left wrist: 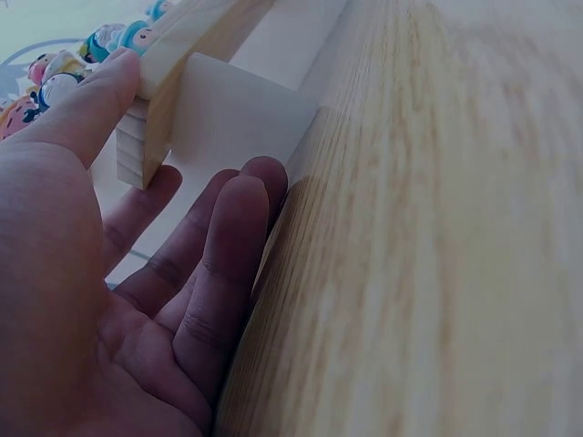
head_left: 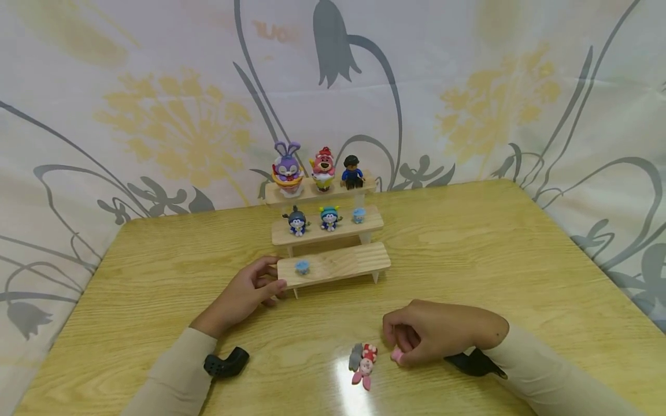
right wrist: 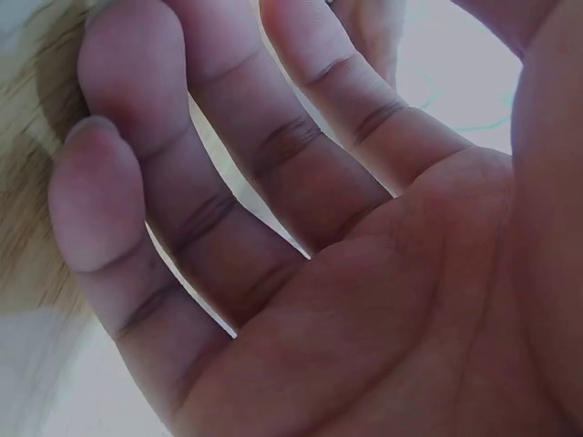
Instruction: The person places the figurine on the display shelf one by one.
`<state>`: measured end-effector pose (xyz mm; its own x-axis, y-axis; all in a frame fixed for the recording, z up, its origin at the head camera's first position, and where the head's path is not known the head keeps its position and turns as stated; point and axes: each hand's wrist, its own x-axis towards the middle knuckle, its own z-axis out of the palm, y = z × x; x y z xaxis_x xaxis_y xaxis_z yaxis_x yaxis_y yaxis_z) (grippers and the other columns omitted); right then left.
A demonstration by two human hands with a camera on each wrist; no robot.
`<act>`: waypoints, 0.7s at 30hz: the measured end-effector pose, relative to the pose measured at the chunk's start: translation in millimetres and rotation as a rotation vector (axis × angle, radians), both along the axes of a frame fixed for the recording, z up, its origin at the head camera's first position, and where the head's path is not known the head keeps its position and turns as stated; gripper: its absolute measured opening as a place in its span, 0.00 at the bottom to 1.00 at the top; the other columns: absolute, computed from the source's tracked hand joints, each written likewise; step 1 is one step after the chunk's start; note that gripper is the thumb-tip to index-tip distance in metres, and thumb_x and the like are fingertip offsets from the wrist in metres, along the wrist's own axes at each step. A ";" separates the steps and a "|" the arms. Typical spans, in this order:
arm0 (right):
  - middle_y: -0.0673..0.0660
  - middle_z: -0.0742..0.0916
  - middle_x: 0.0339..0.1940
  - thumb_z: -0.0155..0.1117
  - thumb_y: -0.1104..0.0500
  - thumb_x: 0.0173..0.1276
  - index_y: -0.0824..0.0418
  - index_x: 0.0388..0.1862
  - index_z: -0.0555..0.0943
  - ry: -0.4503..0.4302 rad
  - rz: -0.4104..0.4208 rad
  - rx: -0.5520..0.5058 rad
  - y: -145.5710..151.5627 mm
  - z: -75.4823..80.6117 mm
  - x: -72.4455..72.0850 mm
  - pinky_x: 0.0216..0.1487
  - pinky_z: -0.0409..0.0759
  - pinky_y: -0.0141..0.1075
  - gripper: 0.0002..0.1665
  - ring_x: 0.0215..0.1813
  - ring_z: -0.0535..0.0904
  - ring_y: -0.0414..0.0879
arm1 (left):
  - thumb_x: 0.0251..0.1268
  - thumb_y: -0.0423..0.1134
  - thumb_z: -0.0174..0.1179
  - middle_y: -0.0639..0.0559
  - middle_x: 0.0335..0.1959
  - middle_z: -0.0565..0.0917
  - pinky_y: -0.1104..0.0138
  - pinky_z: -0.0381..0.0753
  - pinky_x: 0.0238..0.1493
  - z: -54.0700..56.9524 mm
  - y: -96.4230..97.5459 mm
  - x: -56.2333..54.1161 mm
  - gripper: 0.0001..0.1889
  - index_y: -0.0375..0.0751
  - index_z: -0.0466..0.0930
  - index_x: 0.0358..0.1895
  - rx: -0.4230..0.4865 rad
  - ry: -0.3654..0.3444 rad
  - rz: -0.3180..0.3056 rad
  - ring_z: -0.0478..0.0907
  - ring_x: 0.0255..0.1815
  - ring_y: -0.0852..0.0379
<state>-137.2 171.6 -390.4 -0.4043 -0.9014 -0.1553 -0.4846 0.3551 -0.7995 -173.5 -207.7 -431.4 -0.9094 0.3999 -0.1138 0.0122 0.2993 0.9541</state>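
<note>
My left hand [head_left: 248, 292] holds the left end of the lowest step [head_left: 338, 266] of a three-tier wooden display stand. In the left wrist view, the thumb [left wrist: 91, 105] lies at the board's edge and the other fingers curl below it, beside the white support leg [left wrist: 232, 114]. A small light-blue figurine [head_left: 302, 267] stands on that step, close to the hand. Low over the table, my right hand [head_left: 434, 332] pinches a small pink figurine [head_left: 398, 355], mostly covered by the fingers. Left of it lie a pink-eared rabbit figurine [head_left: 366, 366] in red and a small grey figurine [head_left: 356, 357].
The middle step bears two dark-blue figurines [head_left: 297, 222] [head_left: 330, 219] and a light-blue one [head_left: 359, 216]. On the top step stand a purple rabbit [head_left: 288, 169], a pink bear [head_left: 324, 167] and a seated black-haired figure [head_left: 352, 172]. A patterned curtain [head_left: 416, 86] hangs behind the table [head_left: 468, 242].
</note>
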 end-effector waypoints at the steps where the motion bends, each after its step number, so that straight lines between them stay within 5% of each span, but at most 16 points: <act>1: 0.40 0.78 0.24 0.66 0.58 0.72 0.55 0.38 0.79 0.000 -0.002 0.001 -0.1 -0.5 0.1 0.25 0.73 0.22 0.04 0.25 0.71 0.25 | 0.75 0.43 0.59 0.31 0.59 0.73 0.62 0.86 0.41 -0.2 0.1 0.2 0.33 0.33 0.57 0.74 0.001 -0.001 -0.003 0.84 0.46 0.51; 21: 0.41 0.76 0.24 0.59 0.58 0.77 0.48 0.41 0.77 0.075 -0.035 -0.052 -4.4 -7.9 -4.6 0.27 0.69 0.21 0.04 0.26 0.67 0.26 | 0.75 0.44 0.59 0.32 0.59 0.73 0.62 0.86 0.41 -1.2 -0.6 0.1 0.33 0.34 0.57 0.75 -0.008 0.008 0.000 0.85 0.45 0.52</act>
